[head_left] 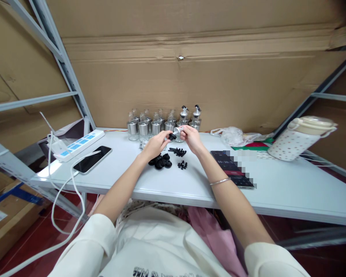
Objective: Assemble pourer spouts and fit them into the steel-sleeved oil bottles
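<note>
low in the frame we see our white sleeves (pixel 86 246), and our arms reach up to the white table (pixel 276 188). in the middle lie a heap of black rubber rings (pixel 160 162) and small black plugs (pixel 178 152). just above them our left hand (pixel 155 144) and right hand (pixel 191 137) are curled, pinching a small spout with a black end (pixel 174 134) between the fingertips. behind, in the upper middle, stand little glass bottles with silver caps (pixel 144 125). a black phone (pixel 92 159) lies at the left.
</note>
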A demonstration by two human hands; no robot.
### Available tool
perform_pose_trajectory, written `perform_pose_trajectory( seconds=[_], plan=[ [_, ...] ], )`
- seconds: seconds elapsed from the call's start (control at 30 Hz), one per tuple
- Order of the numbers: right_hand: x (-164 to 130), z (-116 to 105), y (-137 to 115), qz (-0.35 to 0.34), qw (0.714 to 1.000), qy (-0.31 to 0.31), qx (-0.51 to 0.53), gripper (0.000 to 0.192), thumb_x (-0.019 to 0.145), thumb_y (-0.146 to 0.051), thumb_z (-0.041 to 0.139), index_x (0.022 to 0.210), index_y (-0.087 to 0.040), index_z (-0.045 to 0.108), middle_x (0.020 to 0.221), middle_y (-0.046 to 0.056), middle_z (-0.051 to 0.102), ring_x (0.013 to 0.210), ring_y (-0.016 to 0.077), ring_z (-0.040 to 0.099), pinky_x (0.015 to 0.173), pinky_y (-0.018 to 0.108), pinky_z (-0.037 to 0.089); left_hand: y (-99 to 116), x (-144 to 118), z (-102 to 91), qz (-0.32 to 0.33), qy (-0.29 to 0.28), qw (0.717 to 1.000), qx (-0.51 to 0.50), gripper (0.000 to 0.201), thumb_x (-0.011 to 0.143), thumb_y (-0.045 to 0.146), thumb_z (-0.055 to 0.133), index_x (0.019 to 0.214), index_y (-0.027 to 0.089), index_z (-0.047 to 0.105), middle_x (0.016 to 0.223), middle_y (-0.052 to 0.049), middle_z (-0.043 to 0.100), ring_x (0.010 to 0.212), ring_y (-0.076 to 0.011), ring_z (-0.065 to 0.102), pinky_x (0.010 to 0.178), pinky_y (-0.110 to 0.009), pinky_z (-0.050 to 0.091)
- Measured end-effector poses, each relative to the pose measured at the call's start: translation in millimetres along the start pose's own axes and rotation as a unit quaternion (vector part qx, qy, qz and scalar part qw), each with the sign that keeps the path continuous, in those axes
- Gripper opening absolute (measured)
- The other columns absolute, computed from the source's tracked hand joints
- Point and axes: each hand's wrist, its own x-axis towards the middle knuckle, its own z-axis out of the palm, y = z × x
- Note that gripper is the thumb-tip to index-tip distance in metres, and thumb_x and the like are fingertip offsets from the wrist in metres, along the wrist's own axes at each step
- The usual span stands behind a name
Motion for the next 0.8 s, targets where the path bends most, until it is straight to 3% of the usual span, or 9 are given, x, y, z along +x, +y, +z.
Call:
perform_pose_trajectory(
  seconds=[0.47, 0.8],
  plan=[
    [0.1, 1.0, 4.0, 0.029, 0.999, -0.007, -0.02, 0.019, 0.083, -0.023, 0.054, 0.066, -0.015, 0.057, 0.049, -0.008, 0.025, 0.045, 0.0056, 0.019, 0.043, 0.019, 0.018, 0.0, -0.5, 0.2, 0.006, 0.003, 1.0, -0.002, 0.03, 0.092, 0.021, 0.044, 0.122, 0.018, 0.048, 0.101, -0.005, 0.058, 0.08, -0.0142, 0.06, 0.079, -0.027, 0.048],
    [0.0, 3.4, 5.4, 0.006, 0.996, -0.011, -0.087, 0.021, 0.082, -0.029, 0.051, 0.065, -0.016, 0.055, 0.048, -0.008, 0.024, 0.044, 0.0069, 0.02, 0.045, 0.022, 0.018, 2.1, -0.7, -1.8, -0.001, -0.004, 1.0, 0.001, 0.031, 0.091, 0.021, 0.046, 0.123, 0.018, 0.049, 0.102, -0.005, 0.058, 0.077, -0.0135, 0.06, 0.078, -0.027, 0.048]
  ],
)
